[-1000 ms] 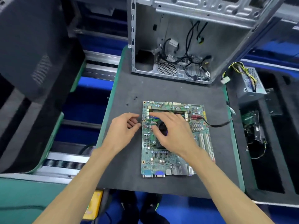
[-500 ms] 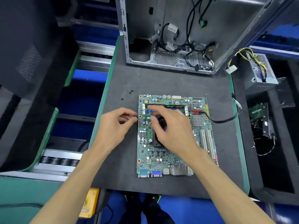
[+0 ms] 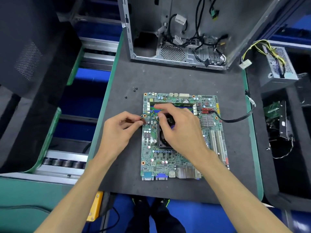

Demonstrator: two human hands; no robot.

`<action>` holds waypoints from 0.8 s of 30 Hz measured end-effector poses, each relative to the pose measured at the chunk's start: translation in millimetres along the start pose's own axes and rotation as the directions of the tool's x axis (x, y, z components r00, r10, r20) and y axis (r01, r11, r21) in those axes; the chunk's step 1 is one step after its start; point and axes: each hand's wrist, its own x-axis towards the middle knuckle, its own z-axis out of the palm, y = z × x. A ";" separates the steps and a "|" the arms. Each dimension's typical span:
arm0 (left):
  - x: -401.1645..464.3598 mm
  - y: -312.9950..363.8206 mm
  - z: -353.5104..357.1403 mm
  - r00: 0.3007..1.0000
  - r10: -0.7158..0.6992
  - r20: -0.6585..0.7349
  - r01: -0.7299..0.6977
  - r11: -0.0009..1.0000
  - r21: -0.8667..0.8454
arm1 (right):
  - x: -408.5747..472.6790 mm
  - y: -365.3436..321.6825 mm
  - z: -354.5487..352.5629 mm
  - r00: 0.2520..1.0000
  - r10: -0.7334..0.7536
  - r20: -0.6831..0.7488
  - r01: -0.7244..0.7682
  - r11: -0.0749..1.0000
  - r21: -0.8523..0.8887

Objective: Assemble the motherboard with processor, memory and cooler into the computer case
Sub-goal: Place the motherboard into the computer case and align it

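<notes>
No text, brand, number or sign can be read. Small white printing is seen on the motherboard (image 3: 178,158), and pale labels on the cables inside the computer case (image 3: 188,31), but all of it is too small and blurred to be made out.

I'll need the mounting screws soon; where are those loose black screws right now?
In the head view, the loose black screws lie on the dark mat, just beyond the motherboard's far-left corner, nearer than the computer case.
</notes>
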 end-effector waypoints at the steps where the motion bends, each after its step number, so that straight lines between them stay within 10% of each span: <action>1: 0.0 -0.8 0.6 1.000 0.009 -0.004 -0.009 1.000 0.005 | 0.0 0.1 0.2 1.000 0.004 0.002 -0.004 1.000 0.001; 14: 10.1 14.0 -2.5 0.927 0.298 0.227 -0.374 0.779 0.504 | -0.5 -1.2 0.6 0.999 0.037 0.021 -0.036 0.999 -0.040; 24: 11.5 15.3 -2.5 0.927 0.279 0.250 -0.372 0.770 0.518 | 1.1 -7.1 -2.0 0.996 0.060 0.060 -0.057 0.997 -0.053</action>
